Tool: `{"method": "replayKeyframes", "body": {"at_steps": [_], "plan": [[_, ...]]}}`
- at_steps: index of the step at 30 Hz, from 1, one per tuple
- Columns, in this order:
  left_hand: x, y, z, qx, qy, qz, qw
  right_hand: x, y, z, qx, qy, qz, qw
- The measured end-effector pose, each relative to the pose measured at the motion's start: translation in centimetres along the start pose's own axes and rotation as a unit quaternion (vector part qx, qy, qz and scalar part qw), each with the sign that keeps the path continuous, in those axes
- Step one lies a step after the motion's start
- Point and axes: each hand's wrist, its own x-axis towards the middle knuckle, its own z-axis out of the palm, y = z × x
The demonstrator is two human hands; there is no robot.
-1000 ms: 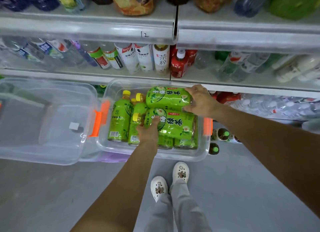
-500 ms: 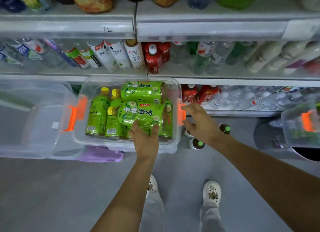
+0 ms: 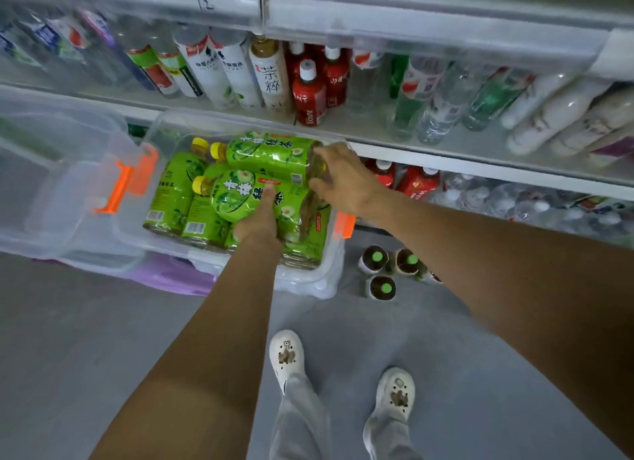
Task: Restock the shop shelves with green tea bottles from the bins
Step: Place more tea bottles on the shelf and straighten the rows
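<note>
step: picking from bin (image 3: 308, 281) | left hand (image 3: 257, 219) grasping green tea bottle (image 3: 240, 199) | right hand (image 3: 343, 178) fingers released, touching upper bottle (image 3: 271, 154) | next: lift to shelf (image 3: 480, 171)

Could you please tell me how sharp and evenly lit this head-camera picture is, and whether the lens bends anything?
Head view: wide-angle lens bows the shelf edge; upper bottles smear toward the corners; green tea bottles and both hands stay fairly sharp; lighting soft and dim, no hard shadows.

Green tea bottles (image 3: 240, 188) lie in the bin (image 3: 308, 281) before the shelves (image 3: 446, 154), three bottles (image 3: 391, 271) standing right.
</note>
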Motion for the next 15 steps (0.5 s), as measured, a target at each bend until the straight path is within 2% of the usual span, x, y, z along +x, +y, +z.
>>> {"method": "replayKeyframes", "body": {"at_steps": [6,13,15], "plan": [[1.2,0.9,-2.2,-0.01,-0.044,-0.008,0.999,5.1,-2.6,1.2,-0.031,-0.023,0.068,0.997],[3.3,2.9,-6.7,0.016,-0.097,0.006,0.995,8.5,-5.2,0.8,-0.156,0.012,0.112,0.981],[3.4,3.0,-6.8,0.026,-0.106,-0.001,0.994,8.6,-4.9,1.3,-0.114,0.003,0.124,0.986]]}}
